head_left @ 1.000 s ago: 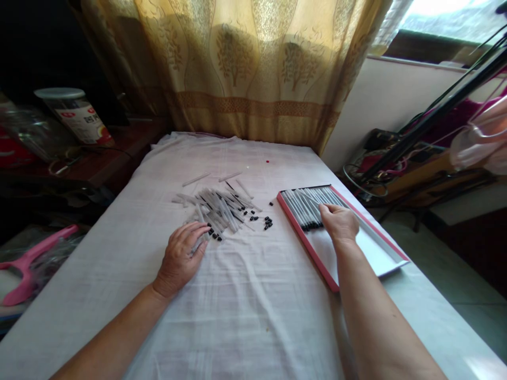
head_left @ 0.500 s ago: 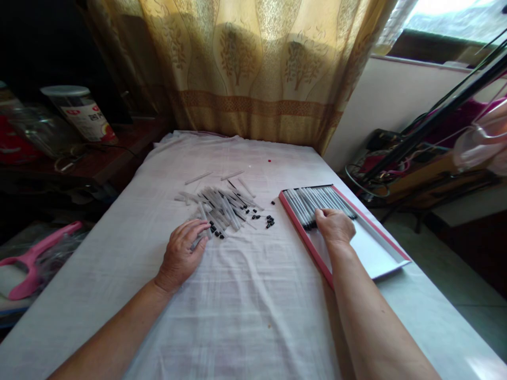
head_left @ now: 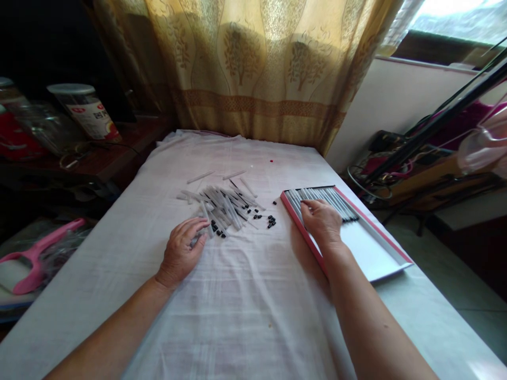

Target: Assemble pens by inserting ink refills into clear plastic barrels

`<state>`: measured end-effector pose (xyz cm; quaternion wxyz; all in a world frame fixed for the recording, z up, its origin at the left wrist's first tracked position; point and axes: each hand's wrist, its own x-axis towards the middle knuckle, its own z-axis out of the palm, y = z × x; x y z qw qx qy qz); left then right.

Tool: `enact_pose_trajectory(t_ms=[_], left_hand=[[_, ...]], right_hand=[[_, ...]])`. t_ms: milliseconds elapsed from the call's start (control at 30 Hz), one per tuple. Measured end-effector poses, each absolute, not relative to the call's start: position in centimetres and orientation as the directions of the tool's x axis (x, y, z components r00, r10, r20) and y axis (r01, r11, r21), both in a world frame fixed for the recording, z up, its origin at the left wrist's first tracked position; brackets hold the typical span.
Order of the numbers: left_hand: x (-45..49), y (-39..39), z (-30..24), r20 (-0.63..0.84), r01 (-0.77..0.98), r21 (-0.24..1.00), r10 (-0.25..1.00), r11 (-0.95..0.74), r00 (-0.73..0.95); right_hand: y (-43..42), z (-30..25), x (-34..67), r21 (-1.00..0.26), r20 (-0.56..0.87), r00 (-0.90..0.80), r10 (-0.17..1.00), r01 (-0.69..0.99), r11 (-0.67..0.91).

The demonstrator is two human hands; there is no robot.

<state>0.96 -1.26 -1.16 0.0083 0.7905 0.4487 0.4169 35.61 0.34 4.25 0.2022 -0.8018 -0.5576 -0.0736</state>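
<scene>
A patterned gold curtain [head_left: 257, 63] hangs beyond the cloth-covered table [head_left: 237, 306]. The left hand [head_left: 182, 249], thumb and fingers apart, rests beside a heap of clear tubes [head_left: 222, 203]; the right hand [head_left: 324, 221] is over tubes lined [head_left: 335, 200] in a red-edged tray [head_left: 368, 253], its grip impossible to tell.

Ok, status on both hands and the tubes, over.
Left hand curled at loose tube pile. Right hand over tubes lined in red-edged tray; grip unclear. Small black pieces lie between pile and tray.
</scene>
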Motion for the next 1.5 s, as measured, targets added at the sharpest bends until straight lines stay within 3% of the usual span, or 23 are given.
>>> enact_pose_trajectory(t_ms=[133,200,367,533,633,733,867,933,1067,1267,1400,1500], left_hand=[[0.9,-1.2,-1.0,0.641,0.699,0.406,0.729,-0.589,0.241],[0.9,-1.2,-1.0,0.634,0.697,0.414,0.735,-0.586,0.241],[0.9,-1.2,-1.1,0.628,0.693,0.432,0.743,-0.578,0.229],[0.9,-1.1,-1.2,0.629,0.679,0.440,0.741,-0.588,0.235],[0.9,-1.0,-1.3,0.633,0.679,0.437,0.738,-0.591,0.235],[0.9,-1.1,-1.3,0.651,0.685,0.405,0.717,-0.605,0.249],[1.2,-1.6,-0.9,0.675,0.698,0.322,0.672,-0.639,0.304],[1.4,-1.9,-0.7,0.683,0.692,0.274,0.642,-0.668,0.348],[1.7,-2.2,-0.3,0.679,0.692,0.220,0.617,-0.688,0.397],[1.6,-2.3,-0.4,0.651,0.667,0.208,0.610,-0.716,0.451],[1.4,-2.3,-0.5,0.637,0.656,0.250,0.631,-0.712,0.442],[1.3,-2.2,-0.5,0.645,0.662,0.273,0.643,-0.698,0.412]], right_hand=[[0.9,3.6,30.3,-0.312,0.309,0.076,0.948,0.950,0.025],[1.1,3.0,28.0,-0.308,0.249,-0.013,0.968,0.947,0.092],[1.5,2.0,24.8,-0.220,0.106,0.011,0.994,0.975,0.013],[1.7,1.9,23.9,-0.222,0.071,0.049,0.996,0.975,-0.032],[1.4,1.7,24.1,-0.307,0.095,0.094,0.991,0.950,-0.061],[0.2,1.3,25.1,-0.465,0.204,0.168,0.964,0.883,-0.056],[-2.0,1.0,26.9,-0.670,0.435,0.277,0.857,0.735,0.103],[-3.0,0.9,27.1,-0.732,0.485,0.326,0.811,0.658,0.174],[-4.4,0.7,25.8,-0.833,0.454,0.366,0.812,0.497,0.242],[-4.9,0.4,22.9,-0.892,0.378,0.203,0.903,0.343,0.296],[-2.9,0.6,23.6,-0.861,0.381,0.144,0.913,0.415,0.294],[-0.6,1.0,24.5,-0.721,0.326,0.111,0.939,0.672,0.170]])
